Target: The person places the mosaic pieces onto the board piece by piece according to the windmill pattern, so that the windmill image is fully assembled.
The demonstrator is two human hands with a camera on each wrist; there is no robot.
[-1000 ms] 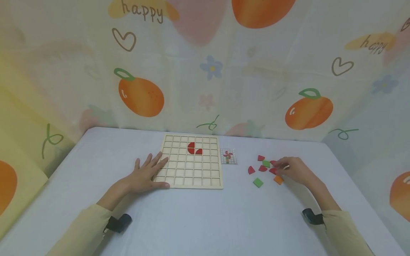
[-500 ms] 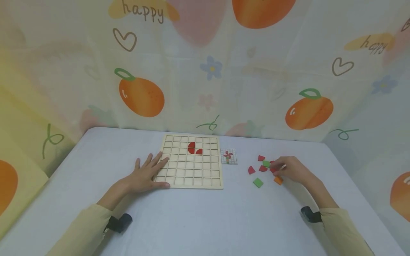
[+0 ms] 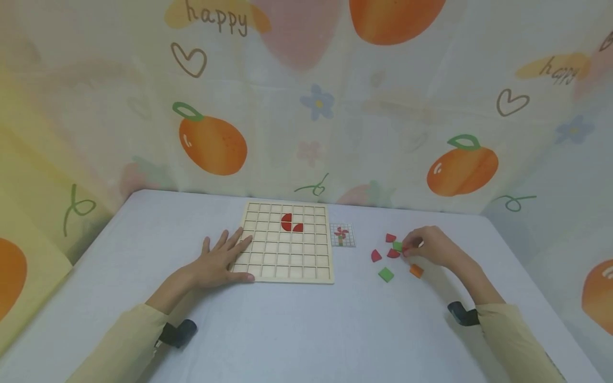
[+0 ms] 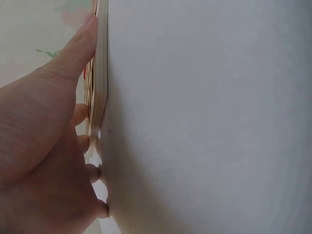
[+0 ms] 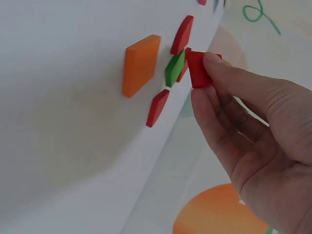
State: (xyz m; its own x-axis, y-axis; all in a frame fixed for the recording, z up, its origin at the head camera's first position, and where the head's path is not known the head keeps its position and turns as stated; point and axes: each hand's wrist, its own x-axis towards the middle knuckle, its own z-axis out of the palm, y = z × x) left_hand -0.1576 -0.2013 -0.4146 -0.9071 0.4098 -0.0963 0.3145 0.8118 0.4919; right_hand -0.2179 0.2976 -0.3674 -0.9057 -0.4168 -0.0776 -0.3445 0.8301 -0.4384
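In the head view my left hand (image 3: 217,260) lies flat with its fingers spread over the left edge of a wooden grid board (image 3: 272,259). Its thumb lies along the board's front rim, also seen in the left wrist view. Three red quarter-circle tiles (image 3: 286,218) sit in cells near the board's upper middle. At the right, my right hand (image 3: 433,246) pinches a red tile (image 5: 198,69) between thumb and fingers, raised off the cloth. Under and beside it lie several red quarter-circle tiles (image 3: 390,238), a green square tile (image 3: 398,246) and an orange square tile (image 3: 416,271).
A small pattern card (image 3: 342,235) with a red and green figure lies against the board's right side. Another green square tile (image 3: 386,274) lies nearer the front. A white cloth (image 3: 306,330) covers the table, and a printed curtain (image 3: 383,117) hangs behind it.
My right hand has taken hold of a red tile beside the orange square and lifted it, shifting slightly up and left. The left hand stays in place on the board.
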